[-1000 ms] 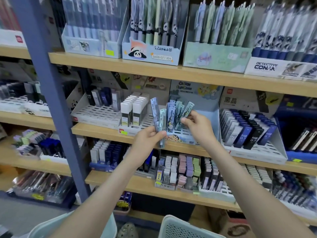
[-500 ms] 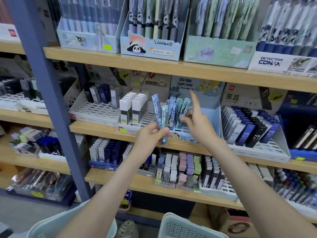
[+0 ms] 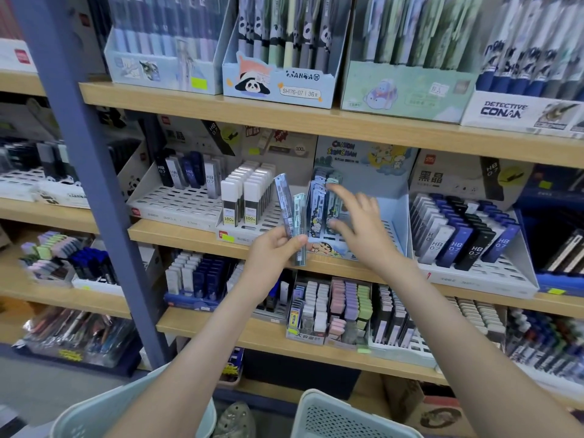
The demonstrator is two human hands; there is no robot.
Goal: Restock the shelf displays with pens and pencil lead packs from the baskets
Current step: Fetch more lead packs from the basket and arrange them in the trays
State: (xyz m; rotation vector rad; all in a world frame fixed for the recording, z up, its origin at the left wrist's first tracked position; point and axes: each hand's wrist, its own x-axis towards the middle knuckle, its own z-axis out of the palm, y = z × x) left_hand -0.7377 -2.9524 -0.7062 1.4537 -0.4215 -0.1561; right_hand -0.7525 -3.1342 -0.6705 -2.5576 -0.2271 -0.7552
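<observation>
Grip: left hand (image 3: 274, 251) pinches two lead packs (image 3: 285, 202) by their lower ends, fanned apart and upright, in front of the middle shelf (image 3: 189, 230).
Right hand (image 3: 363, 229) is spread, holds nothing and is motion-blurred, just in front of the shelved packs (image 3: 318, 200) in the Crayon Shin-chan tray (image 3: 392, 216); contact unclear. Tray sits between the white-capped lead boxes (image 3: 251, 197) and the HB 0.7 packs (image 3: 458, 235). Two pale baskets (image 3: 104, 406) at bottom edge, under the forearms.

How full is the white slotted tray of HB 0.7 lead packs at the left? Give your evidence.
Mostly empty. The tray holds only a few packs along its back; the slots in front are bare.
</observation>
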